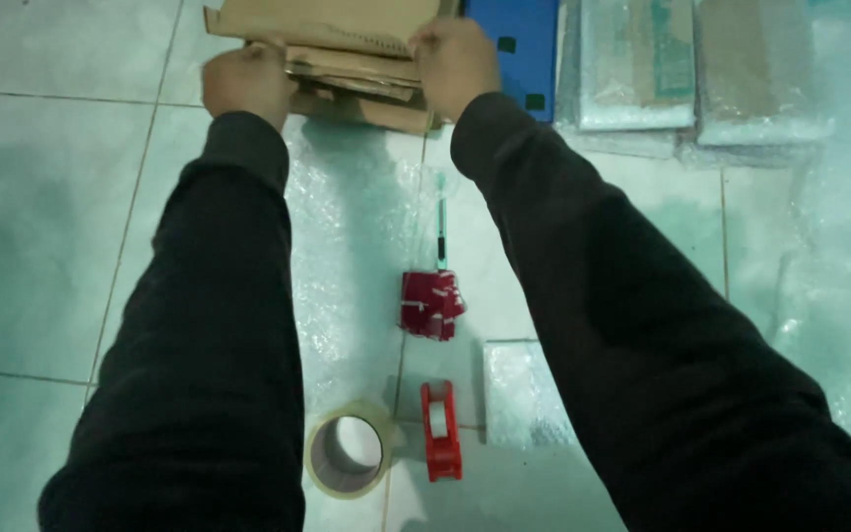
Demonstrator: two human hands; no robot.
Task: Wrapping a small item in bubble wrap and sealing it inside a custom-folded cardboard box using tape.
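The left hand (245, 81) closes on the left end of a stack of flattened brown cardboard (352, 59); the right hand (455, 61) grips its right end. The stack lies on the tiled floor (41, 197) at the top of the view, long axis running left to right. Nearer, between the sleeves, lie a clear tape roll (349, 448), a red tape dispenser (441, 432), a red packet (431, 304) and a pen (440, 222). Bubble-wrapped parcels (691, 69) sit right.
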